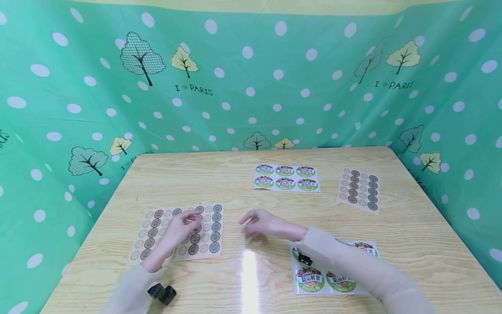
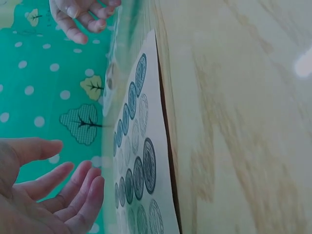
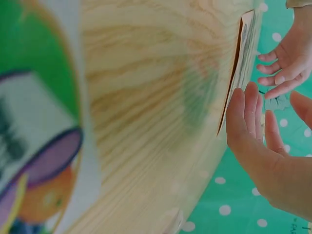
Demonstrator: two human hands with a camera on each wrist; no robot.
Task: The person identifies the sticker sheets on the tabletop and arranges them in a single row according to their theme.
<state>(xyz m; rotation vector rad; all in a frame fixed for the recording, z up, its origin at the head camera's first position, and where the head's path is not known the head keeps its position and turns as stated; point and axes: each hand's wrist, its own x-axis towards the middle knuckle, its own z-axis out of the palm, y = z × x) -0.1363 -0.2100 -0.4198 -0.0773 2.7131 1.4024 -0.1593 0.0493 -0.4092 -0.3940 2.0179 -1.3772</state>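
My left hand (image 1: 181,226) hovers over a sheet of round stickers (image 1: 215,226) in brown, grey and pale columns. In the left wrist view that hand (image 2: 53,195) has its fingers loosely bent, with nothing between them, beside the sticker sheet (image 2: 151,122). A second sheet of round stickers (image 1: 137,245) lies against the first on its left, partly hidden under the forearm. To the right of these sheets, my right hand (image 1: 266,223) is held above bare wood. The right wrist view shows this hand (image 3: 268,165) empty too, its fingers extended and apart.
Beneath my right forearm lies a sheet of large fruit labels (image 1: 325,291), partly covered. Farther back are another fruit label sheet (image 1: 285,188) and a small round-sticker sheet (image 1: 357,207). A green dotted curtain (image 1: 251,78) hangs around the wooden table (image 1: 204,174).
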